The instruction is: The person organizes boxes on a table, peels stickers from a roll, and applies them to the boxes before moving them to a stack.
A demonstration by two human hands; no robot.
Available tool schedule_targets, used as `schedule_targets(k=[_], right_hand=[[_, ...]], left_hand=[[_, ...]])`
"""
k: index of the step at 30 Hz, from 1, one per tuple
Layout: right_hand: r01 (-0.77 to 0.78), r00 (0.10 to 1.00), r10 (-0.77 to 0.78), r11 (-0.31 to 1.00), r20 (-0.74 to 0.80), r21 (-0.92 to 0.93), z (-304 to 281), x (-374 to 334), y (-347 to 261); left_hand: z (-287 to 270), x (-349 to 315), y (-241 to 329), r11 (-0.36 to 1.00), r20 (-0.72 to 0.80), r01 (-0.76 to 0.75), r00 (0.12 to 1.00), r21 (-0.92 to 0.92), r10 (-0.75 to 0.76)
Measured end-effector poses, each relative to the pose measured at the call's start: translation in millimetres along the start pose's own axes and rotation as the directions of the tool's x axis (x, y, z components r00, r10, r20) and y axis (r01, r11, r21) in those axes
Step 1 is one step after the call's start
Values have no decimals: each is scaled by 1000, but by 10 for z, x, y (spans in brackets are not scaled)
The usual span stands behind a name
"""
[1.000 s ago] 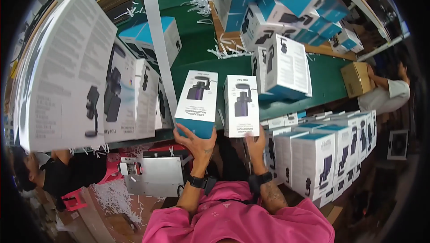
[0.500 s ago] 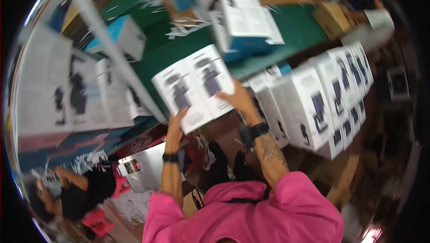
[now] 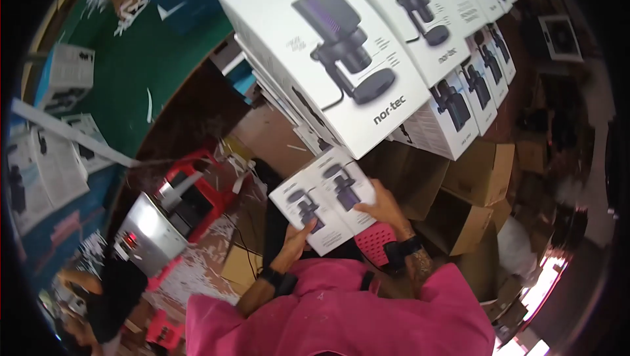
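Note:
Two white microphone boxes (image 3: 323,200) are held side by side in front of my chest, printed with dark microphones. My left hand (image 3: 293,243) grips their lower left side, the thumb lying on the front. On the right side my right hand (image 3: 386,209) holds them the same way, its thumb pressed on the printed face. The fingers behind the boxes are hidden. Just beyond the held pair rises a stack of larger-looking white microphone boxes (image 3: 328,54), its near lower corner close to their top edge.
Open brown cartons (image 3: 453,221) lie to the right. The green table (image 3: 151,54) at left carries boxes and paper scraps. A silver machine (image 3: 149,234) stands beside a red stool (image 3: 207,205). Someone in black (image 3: 115,297) is at lower left. A pink perforated seat (image 3: 376,244) is near my right wrist.
My body has turned right, and the box stack now looms close ahead. Both hands have brought the two held boxes away from the table and nearer to my chest.

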State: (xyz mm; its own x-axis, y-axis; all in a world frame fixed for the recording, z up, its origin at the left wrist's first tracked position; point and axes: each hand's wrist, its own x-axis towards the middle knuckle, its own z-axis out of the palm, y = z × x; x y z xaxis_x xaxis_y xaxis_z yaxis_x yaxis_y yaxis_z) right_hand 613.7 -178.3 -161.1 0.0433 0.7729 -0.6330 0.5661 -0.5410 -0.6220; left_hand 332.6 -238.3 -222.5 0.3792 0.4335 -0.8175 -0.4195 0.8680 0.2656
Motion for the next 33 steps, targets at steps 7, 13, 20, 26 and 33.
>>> schedule_targets(k=[7, 13, 20, 26, 33], right_hand=[[207, 957, -254, 936, -140, -284, -488, 1165, 626], [-35, 771, 11, 999, -636, -26, 443, 997, 1050], [-160, 956, 252, 29, 148, 987, 1089, 1595, 1461], [-220, 965, 168, 100, 201, 970, 851, 1510, 1455], [-582, 777, 537, 410, 329, 703, 1142, 1242, 579]], left_hand=[[593, 1656, -199, 850, 93, -517, 855, 98, 510], [681, 2279, -187, 892, -229, -297, 894, 342, 385], [351, 2751, -236, 747, -191, -205, 893, 633, 407], [-657, 2418, -119, 883, 59, -391, 919, 260, 389], [-1267, 493, 1669, 529, -234, -87, 828, 844, 509]])
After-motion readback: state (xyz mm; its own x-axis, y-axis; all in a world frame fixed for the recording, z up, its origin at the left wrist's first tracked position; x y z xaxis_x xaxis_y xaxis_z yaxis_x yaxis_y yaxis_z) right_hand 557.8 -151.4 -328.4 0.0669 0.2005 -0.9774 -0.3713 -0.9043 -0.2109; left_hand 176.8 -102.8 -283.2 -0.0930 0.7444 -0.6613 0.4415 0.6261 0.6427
